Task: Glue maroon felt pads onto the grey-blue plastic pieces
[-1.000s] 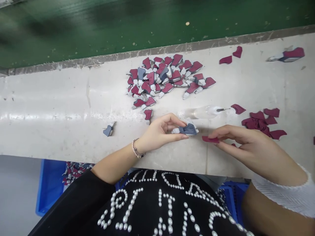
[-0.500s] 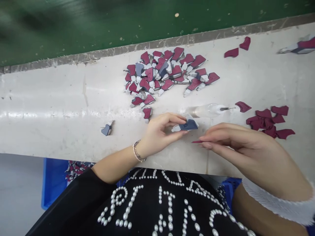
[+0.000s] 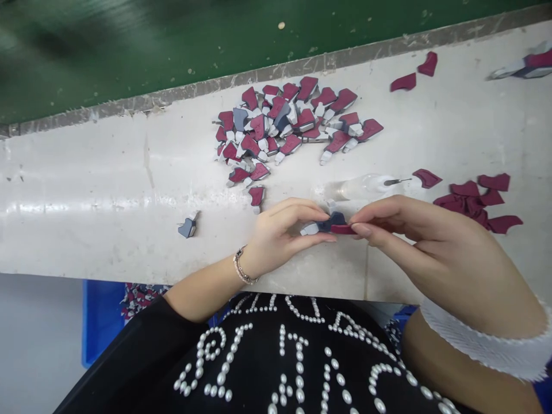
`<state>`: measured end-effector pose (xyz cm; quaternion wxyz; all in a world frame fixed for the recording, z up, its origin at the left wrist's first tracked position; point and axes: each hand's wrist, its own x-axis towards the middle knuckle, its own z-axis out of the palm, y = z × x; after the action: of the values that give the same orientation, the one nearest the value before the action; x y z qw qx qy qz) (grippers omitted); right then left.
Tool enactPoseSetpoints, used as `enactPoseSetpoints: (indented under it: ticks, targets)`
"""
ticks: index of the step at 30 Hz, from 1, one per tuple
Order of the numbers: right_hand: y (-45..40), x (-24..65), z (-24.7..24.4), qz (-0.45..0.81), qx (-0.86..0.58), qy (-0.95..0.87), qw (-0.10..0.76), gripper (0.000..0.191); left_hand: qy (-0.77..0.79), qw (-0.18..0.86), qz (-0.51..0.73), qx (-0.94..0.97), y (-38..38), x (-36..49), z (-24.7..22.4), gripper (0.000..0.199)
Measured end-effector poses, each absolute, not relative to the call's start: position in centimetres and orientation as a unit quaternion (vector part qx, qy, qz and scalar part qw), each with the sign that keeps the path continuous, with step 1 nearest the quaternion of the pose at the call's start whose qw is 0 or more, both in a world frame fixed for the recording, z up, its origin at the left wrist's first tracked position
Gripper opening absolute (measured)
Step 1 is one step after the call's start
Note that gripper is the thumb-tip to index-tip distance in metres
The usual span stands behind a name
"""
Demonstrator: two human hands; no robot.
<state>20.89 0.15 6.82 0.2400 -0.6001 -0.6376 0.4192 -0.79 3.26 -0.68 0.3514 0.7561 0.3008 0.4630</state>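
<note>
Left hand pinches the blue-and-white plastic part; right hand grips a maroon piece right against it.

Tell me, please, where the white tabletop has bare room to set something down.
The widest bare patch runs left of the lone blue-grey piece; another lies between the two loose maroon pieces and the maroon heap. It is crowded at the big mixed pile and around the left hand, right hand and bottle.
</note>
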Motion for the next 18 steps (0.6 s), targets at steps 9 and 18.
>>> enactPoseSetpoints:
  ticks: [9, 18]
  targets:
    - [-0.6, 20.6, 6.1, 0.495, -0.609, -0.561, 0.264, 0.02, 0.332, 0.312, 0.47, 0.756, 2.9, -0.7, -0.7, 0.027]
    - [0.2, 19.7, 5.0, 0.539, -0.608, -0.514, 0.276, 0.027, 0.337, 0.277, 0.484, 0.759, 2.9, -0.6, -0.8, 0.027]
